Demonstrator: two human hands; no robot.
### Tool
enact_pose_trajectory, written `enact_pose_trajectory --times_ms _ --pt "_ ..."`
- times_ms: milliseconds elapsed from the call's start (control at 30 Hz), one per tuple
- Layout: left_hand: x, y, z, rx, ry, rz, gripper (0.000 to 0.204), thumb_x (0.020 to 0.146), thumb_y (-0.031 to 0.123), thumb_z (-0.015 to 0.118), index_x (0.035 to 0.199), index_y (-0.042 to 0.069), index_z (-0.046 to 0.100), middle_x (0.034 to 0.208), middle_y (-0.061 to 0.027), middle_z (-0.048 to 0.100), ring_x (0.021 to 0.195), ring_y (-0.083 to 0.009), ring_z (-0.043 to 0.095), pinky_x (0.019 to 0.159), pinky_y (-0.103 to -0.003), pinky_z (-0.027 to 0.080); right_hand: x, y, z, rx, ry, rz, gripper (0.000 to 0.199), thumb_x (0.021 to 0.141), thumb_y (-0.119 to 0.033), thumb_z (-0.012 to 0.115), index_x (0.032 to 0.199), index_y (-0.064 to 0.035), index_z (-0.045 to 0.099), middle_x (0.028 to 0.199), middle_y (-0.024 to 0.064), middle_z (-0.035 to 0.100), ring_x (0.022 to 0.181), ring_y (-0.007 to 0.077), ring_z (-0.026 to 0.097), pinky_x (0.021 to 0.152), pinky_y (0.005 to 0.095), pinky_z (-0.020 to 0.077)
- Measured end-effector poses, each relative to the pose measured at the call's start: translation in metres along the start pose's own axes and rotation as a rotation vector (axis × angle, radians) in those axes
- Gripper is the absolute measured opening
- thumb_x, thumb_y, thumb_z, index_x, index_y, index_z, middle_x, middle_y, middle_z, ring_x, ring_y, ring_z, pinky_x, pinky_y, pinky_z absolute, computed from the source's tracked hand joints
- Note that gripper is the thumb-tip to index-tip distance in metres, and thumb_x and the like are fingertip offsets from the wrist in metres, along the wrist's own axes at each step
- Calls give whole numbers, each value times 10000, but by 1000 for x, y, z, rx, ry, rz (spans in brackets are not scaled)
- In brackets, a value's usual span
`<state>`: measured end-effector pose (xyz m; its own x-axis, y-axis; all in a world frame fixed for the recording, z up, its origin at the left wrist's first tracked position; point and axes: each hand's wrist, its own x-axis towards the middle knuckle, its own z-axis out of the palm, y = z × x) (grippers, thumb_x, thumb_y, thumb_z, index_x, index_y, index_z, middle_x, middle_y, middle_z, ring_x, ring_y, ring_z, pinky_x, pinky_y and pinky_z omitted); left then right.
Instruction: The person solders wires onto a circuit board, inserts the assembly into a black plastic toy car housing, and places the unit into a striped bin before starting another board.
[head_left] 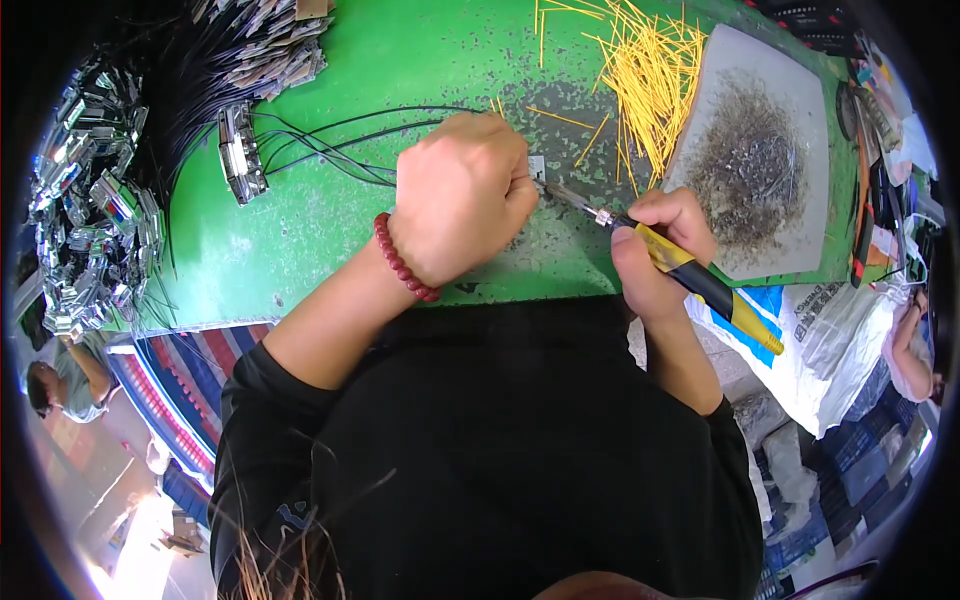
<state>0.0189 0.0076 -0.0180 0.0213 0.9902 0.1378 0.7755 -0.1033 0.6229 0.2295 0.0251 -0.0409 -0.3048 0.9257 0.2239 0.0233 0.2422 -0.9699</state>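
My right hand grips a soldering iron with a yellow and black handle, its tip pointing left. The tip meets a small pale part just beyond the fingers of my left hand. That left hand is closed, with a red bead bracelet at its wrist. Several thin black wires run into it from a shiny metal-shelled part on the green bench. My left fingertips and the wire ends inside them are hidden behind the back of the hand.
A heap of thin yellow sticks lies at the back right, with a few loose ones nearby. Beside it sits a grey board covered in dark residue. Metal parts with black wires are piled at left. White sacks hang below the right edge.
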Motion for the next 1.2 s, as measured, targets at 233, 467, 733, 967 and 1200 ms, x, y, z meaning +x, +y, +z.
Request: enact_pose_trajectory --times_ms 233,467,733,967,1200 --pt "0 0 0 2 -13 5 86 662 28 668 654 41 583 739 -85 616 722 -297 612 635 -379 502 -4 2 -1 81 63 -34 236 770 -86 733 848 -26 518 713 32 559 575 51 448 513 215 344" --pt "0 1 -2 24 -31 -10 84 665 27 666 651 44 585 740 -84 618 729 -294 614 645 -377 503 -4 7 -2 35 64 -93 251 763 -103 738 850 -28 514 693 29 540 560 59 428 512 218 331" --pt "1 -1 0 -4 -2 32 104 686 70 646 631 55 558 710 -95 588 720 -298 612 595 -410 509 -4 4 -3 95 71 -59 242 762 -93 735 849 -27 519 696 31 539 562 58 426 509 219 325" --pt "1 -6 -4 -95 -58 37 92 677 -23 683 682 5 596 753 -104 638 711 -274 625 651 -347 509 -5 3 -2 104 78 -56 236 758 -84 733 850 -26 523 701 28 537 567 52 423 512 215 323" --pt "3 -11 -11 -316 -117 -7 54 732 24 631 687 -1 611 754 -138 627 731 -324 622 645 -410 511 -5 5 -4 58 63 -62 239 751 -83 734 851 -25 525 708 26 540 575 53 430 517 217 335"
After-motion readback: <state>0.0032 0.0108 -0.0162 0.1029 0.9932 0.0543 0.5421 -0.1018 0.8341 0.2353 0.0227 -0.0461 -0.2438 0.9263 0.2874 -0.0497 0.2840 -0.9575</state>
